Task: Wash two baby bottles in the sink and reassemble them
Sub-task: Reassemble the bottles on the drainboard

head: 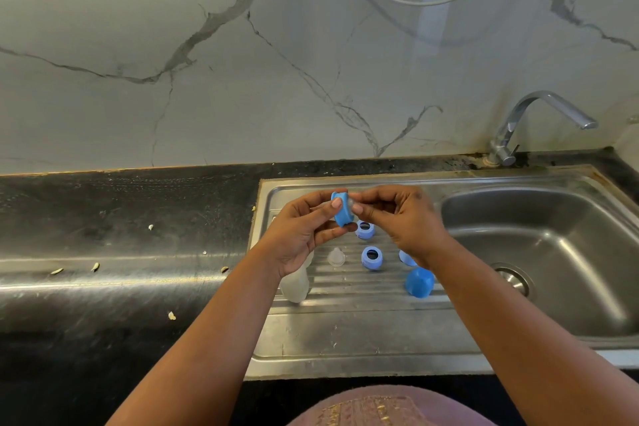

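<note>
Blue bottle ring point(340, 213) held above the ribbed drainboard point(345, 322) by the left hand point(304, 235), clear teat point(356, 206) pinched at its opening by the right hand point(408, 221), second teat point(336, 257), two rings and blue cap point(419, 282) laid at five o'clock, no readable writing seen.

Three blue collar rings showed: one held in the left hand point(304, 235), two lying just below the hands at point(364, 229) and point(372, 257). Two blue caps sat under the right hand point(404, 218), at point(419, 282) and point(406, 258). One clear teat point(336, 256) and one clear bottle point(297, 284) lay beneath the left hand.
</note>
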Tool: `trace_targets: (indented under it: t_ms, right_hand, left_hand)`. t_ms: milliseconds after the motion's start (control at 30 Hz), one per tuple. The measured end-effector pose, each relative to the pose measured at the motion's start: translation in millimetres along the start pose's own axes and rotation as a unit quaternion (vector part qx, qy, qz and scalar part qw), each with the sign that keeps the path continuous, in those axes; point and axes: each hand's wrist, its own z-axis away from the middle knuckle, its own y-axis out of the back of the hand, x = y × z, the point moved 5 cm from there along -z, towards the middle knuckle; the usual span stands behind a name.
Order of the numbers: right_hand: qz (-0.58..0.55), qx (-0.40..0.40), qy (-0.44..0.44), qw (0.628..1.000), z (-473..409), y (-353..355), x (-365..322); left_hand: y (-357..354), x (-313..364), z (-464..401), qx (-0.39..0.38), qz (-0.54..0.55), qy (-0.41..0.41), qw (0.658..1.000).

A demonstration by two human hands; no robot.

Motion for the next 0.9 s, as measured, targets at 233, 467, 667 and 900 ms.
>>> trace_targets:
  t_ms: [233, 467, 667, 900]
  right_hand:
    - [0.117, 0.001, 0.081, 0.990, -6.6, 4.0, -7.1]
    - [0.309, -0.051, 0.237, 0.920, -12.7, 7.1, -23.4]
    - [0.153, -0.021, 0.151, 0.976, -12.4, 11.2, -3.8]
    - [-0.158, 0.026, -0.098, 0.982, -11.0, 9.3, 5.6]
  left_hand:
    - [-3.9, 2.2, -0.5, 0.001, -0.011, 0.041, 0.999]
    - [-9.0, 1.3, -5.3, 0.025, -0.014, 0.095, 0.995]
    - [-9.9, 5.0, -8.6, 0.022, 0.009, 0.109, 0.994]
    - [-7.7, 7.9, -14.3, 0.001, 0.014, 0.006, 1.000]
